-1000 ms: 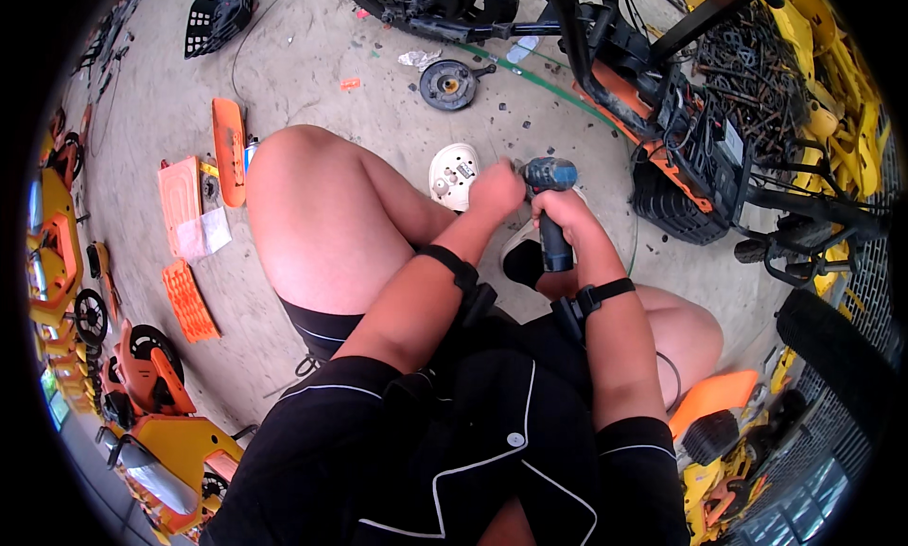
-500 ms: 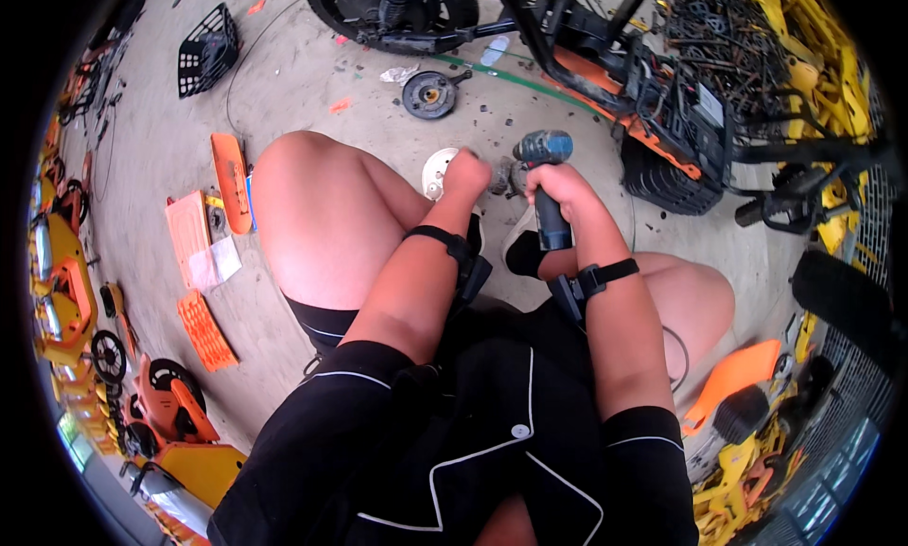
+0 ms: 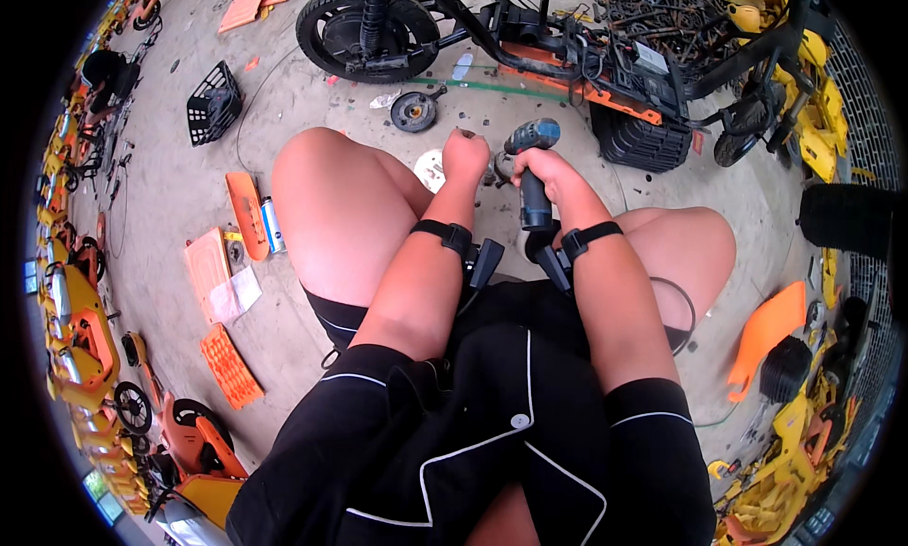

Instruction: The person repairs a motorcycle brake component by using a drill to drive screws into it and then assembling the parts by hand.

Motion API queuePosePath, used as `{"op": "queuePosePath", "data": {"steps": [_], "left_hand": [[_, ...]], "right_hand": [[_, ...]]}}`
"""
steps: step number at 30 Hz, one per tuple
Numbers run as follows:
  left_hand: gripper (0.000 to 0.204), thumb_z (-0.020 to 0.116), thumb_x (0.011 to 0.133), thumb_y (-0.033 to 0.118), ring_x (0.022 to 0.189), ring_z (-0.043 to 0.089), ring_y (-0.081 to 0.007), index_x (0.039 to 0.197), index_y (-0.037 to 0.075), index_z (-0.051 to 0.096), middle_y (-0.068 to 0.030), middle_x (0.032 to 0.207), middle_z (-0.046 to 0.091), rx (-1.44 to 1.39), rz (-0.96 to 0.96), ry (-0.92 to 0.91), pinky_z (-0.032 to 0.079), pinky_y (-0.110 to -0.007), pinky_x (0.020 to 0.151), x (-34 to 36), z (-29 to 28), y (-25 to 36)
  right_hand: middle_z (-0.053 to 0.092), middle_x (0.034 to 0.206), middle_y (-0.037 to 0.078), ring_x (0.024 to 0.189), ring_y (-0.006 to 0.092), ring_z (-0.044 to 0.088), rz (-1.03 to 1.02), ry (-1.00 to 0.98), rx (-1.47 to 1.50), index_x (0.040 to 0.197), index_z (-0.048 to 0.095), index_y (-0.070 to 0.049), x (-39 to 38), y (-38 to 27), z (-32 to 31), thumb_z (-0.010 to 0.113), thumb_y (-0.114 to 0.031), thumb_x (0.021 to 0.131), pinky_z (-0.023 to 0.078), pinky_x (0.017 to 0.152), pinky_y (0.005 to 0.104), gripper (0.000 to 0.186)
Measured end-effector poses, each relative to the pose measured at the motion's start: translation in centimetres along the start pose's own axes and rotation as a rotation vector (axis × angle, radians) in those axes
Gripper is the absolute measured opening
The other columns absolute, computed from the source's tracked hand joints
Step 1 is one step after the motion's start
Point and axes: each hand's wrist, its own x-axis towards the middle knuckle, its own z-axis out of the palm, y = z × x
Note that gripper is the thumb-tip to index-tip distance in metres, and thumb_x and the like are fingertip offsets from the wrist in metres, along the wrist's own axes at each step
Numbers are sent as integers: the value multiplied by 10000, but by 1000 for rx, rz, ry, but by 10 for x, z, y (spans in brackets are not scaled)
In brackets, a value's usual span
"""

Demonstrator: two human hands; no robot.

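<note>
In my right hand is a blue-and-black cordless drill, gripped by its handle with the head pointing forward and to the left. My left hand is closed a short way left of the drill; whatever it holds is hidden. A small grey metal part shows between the hands, under the drill's head, but its shape is unclear. Behind my left hand lies a white clog between my bent legs. Beyond both hands a round black hub part rests on the concrete floor.
A black scooter frame with wheels spans the top. Orange panels, a spray can and a black basket lie leftward. Scooters line the left edge; yellow parts pile rightward. A dark shape may be a person.
The view has tilted up, showing more beyond the scooter. My left hand has drawn apart from the drill toward the left, while my right hand keeps its grip.
</note>
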Motion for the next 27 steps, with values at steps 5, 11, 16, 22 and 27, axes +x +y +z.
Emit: {"op": "queuePosePath", "data": {"steps": [5, 11, 16, 22, 27], "left_hand": [[322, 593, 889, 264, 1101, 667, -399, 1042, 0, 697, -235, 1093, 720, 25, -43, 38, 507, -454, 964, 2, 0, -15], [277, 485, 944, 237, 785, 682, -207, 1057, 33, 635, -93, 916, 693, -204, -307, -232, 506, -399, 665, 42, 8, -44], [204, 452, 953, 178, 750, 665, -229, 988, 51, 607, -93, 907, 679, -400, -591, -235, 481, -393, 620, 48, 41, -54], [211, 530, 949, 180, 680, 644, -213, 1080, 69, 651, -97, 900, 698, -244, -674, -470, 468, -377, 574, 43, 65, -72], [267, 664, 832, 139, 645, 668, -223, 1075, 50, 728, -125, 888, 740, -204, -279, -651, 486, -386, 503, 28, 81, -94]], "right_hand": [[644, 720, 122, 612, 235, 631, 54, -19, -165, 833, 620, -17, 15, 20, 2, 641, -22, 684, 504, 588, 346, 150], [658, 754, 122, 619, 210, 634, 98, -103, -332, 812, 630, -10, 30, 33, -12, 658, -37, 692, 515, 605, 335, 126], [661, 770, 122, 655, 206, 644, 147, -108, -174, 845, 630, -4, 51, 39, -16, 649, -45, 709, 539, 628, 335, 143], [659, 764, 114, 650, 201, 640, 141, -103, -165, 869, 639, 6, 59, 38, -9, 634, -42, 721, 536, 625, 324, 156], [647, 703, 107, 615, 218, 626, 123, -43, -154, 761, 648, 7, 64, 38, 7, 635, -53, 682, 512, 597, 331, 101]]}}
